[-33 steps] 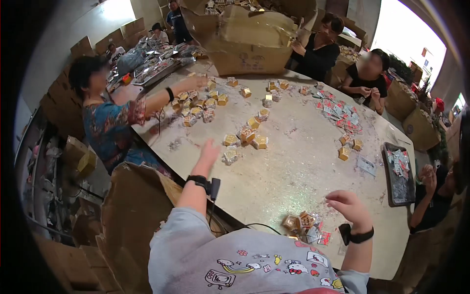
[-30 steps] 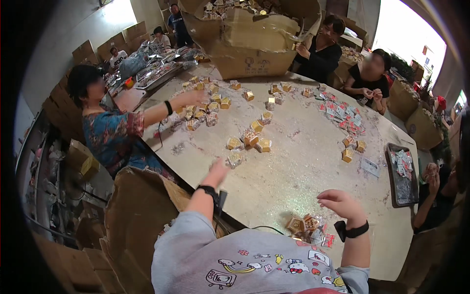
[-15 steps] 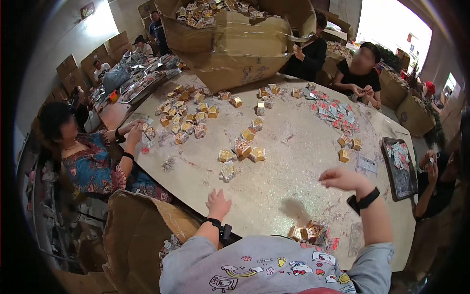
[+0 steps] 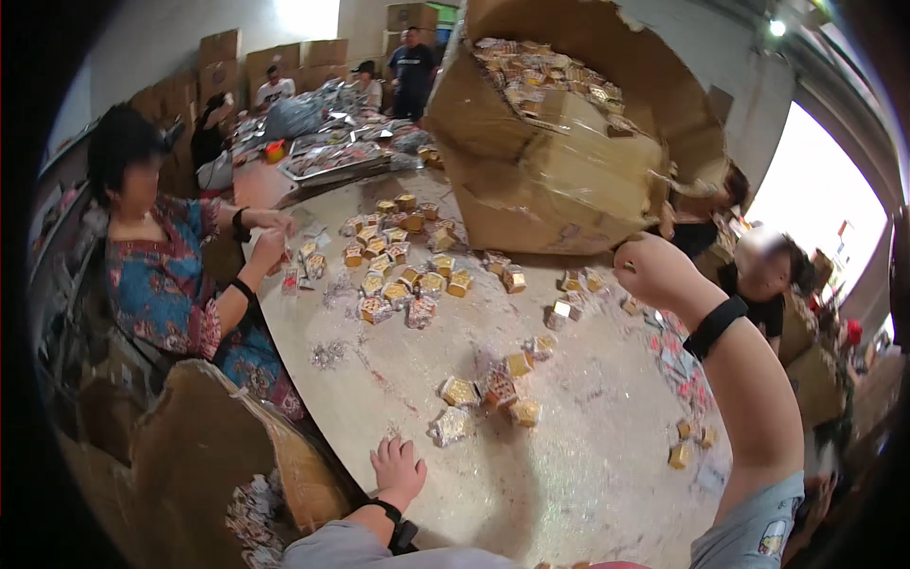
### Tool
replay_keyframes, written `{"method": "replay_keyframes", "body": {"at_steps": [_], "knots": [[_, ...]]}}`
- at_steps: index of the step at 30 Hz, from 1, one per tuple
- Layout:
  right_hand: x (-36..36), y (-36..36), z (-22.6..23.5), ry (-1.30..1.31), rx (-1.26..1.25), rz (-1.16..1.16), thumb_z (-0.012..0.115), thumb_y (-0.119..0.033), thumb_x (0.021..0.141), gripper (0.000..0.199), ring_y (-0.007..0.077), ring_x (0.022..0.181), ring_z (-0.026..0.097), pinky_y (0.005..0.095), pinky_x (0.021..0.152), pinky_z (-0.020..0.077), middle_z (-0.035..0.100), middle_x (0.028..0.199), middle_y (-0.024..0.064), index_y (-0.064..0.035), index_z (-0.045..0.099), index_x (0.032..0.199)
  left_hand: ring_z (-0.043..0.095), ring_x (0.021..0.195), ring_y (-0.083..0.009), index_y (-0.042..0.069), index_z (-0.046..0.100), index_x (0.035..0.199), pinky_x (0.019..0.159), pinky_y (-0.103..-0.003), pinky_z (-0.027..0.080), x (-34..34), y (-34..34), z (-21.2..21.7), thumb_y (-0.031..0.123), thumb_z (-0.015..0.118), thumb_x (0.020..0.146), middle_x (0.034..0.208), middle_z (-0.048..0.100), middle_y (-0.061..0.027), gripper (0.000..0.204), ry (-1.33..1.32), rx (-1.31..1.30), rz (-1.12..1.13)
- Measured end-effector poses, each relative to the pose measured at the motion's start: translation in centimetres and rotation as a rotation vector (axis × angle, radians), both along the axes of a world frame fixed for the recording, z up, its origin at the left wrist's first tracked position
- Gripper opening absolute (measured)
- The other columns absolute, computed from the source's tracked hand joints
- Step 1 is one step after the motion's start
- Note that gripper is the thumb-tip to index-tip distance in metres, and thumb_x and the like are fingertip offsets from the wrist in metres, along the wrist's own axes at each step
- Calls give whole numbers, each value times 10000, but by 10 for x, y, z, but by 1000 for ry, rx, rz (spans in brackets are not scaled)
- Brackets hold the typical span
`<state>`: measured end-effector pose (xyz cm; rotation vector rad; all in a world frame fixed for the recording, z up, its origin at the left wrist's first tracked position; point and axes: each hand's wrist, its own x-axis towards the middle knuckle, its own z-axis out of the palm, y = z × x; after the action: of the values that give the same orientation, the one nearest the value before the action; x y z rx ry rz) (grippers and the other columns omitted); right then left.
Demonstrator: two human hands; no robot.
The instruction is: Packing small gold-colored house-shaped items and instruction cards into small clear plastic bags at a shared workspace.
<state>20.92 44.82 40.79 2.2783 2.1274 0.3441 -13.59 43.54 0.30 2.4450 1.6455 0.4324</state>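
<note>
My left hand (image 4: 398,468) rests on the near left of the pale table (image 4: 607,455), fingers spread and nothing in it. Beyond it sits a small cluster of gold house-shaped ornaments, among them a clear-wrapped one (image 4: 451,426) and a brown-and-white one (image 4: 497,387). My right arm is stretched far forward. Its hand (image 4: 659,270) is curled closed by the lower corner of a big cardboard box (image 4: 569,213); whatever its fingers hold, if anything, is hidden. I cannot tell whether it touches the box.
More ornaments (image 4: 412,277) are massed at the far left. Red and grey packets (image 4: 675,360) lie beyond my right forearm. A person (image 4: 156,256) in a blue patterned top works at the left edge. An open carton (image 4: 218,446) stands at the near left; several people are farther back.
My right hand has reached forward to the box's lower corner and curled closed. My left hand has settled flatter on the table. The view has swung up and to the left.
</note>
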Motion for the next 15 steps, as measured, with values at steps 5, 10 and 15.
{"method": "replay_keyframes", "body": {"at_steps": [5, 10, 15], "knots": [[3, 87, -10, -29, 88, -27, 581, -186, 699, 305, 371, 987, 496, 427, 827, 427, 505, 1062, 218, -33, 596, 962, 316, 1179, -324, 100, 519, 1106, 932, -585, 240, 0, -6, 12, 334, 572, 717, 1223, 416, -109, 457, 0, -34, -32], [1, 149, -12, -289, 600, -93, 576, -123, 706, 399, 410, 1085, 426, 440, 894, 390, 395, 1228, 232, -61, 514, 1096, 318, 1174, -322, 103, 537, 1089, 919, -597, 240, 12, -1, 11, 330, 576, 706, 1223, 418, -96, 446, -19, -79, -46], [87, 177, -42, -27, 769, -294, 504, -127, 752, 353, 354, 1066, 461, 408, 887, 378, 492, 1122, 210, -43, 492, 1095, 316, 1181, -337, 112, 542, 1097, 916, -619, 231, 14, -3, 10, 313, 575, 711, 1224, 423, -85, 436, -25, -153, -36]]}}
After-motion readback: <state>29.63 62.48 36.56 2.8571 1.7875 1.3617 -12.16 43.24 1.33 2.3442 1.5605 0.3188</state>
